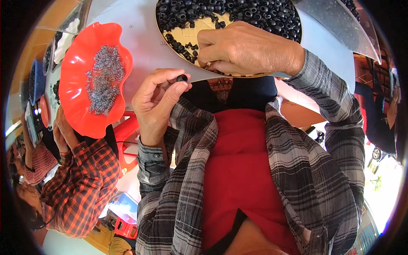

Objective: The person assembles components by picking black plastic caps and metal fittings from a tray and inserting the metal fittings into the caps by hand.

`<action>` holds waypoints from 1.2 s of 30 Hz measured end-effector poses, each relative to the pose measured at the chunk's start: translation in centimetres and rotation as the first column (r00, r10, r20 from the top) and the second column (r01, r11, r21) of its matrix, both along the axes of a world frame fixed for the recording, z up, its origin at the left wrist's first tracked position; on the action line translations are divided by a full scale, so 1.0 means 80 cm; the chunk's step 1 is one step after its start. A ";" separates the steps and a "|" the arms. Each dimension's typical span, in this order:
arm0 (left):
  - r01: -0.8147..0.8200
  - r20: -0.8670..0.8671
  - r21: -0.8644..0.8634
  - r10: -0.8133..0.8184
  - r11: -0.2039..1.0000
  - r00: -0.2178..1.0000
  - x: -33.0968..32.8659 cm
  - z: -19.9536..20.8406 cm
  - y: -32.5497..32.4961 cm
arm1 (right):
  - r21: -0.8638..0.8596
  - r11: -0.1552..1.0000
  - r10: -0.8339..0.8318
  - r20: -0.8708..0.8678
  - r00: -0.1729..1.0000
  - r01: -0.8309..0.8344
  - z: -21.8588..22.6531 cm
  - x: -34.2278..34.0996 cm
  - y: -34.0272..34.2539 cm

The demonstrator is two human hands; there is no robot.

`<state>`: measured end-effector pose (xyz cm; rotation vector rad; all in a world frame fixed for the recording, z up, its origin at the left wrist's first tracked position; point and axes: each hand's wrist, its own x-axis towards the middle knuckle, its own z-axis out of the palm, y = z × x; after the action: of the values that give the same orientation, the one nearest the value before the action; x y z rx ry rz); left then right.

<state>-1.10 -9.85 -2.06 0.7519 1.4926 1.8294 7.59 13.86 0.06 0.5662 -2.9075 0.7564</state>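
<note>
My left hand [154,97] pinches a small hollow black plastic part [182,78] between thumb and forefinger, its open end showing. It is just off the near left side of a round, yellow-bottomed tray [193,33]. Many similar black parts [265,13] are heaped along the tray's far side, with a few scattered near its left rim. Over the tray's near edge, my right hand [244,49] has its fingers bent down and drawn together. Whatever those fingertips hold, if anything, is hidden. On the left, a red wavy-rimmed dish [72,85] carries a pile of small metal springs [106,80].
A pale table [142,25] lies under the tray and dish. Clear plastic sheets [340,21] stand at the far right and far left. A co-worker in an orange-and-black checked shirt [85,187] sits to my left, near a blue basket [37,83].
</note>
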 end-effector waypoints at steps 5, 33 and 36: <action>0.003 0.023 0.024 -0.003 1.000 1.000 -0.002 0.000 0.004 | -0.063 0.996 -0.060 0.024 0.998 0.061 0.001 0.004 0.002; 0.125 0.157 0.201 -0.158 0.972 0.975 0.048 0.025 0.090 | -0.320 0.911 -0.311 -0.120 0.943 0.260 0.087 0.075 0.004; 0.119 0.057 0.178 -0.131 0.977 0.990 0.050 0.025 0.090 | -0.437 0.818 -0.402 0.031 0.915 0.375 0.079 0.080 0.000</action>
<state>2.90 -2.62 -0.07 0.8387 1.2251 1.8871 13.99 13.83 6.42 -0.0545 -2.5312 1.2354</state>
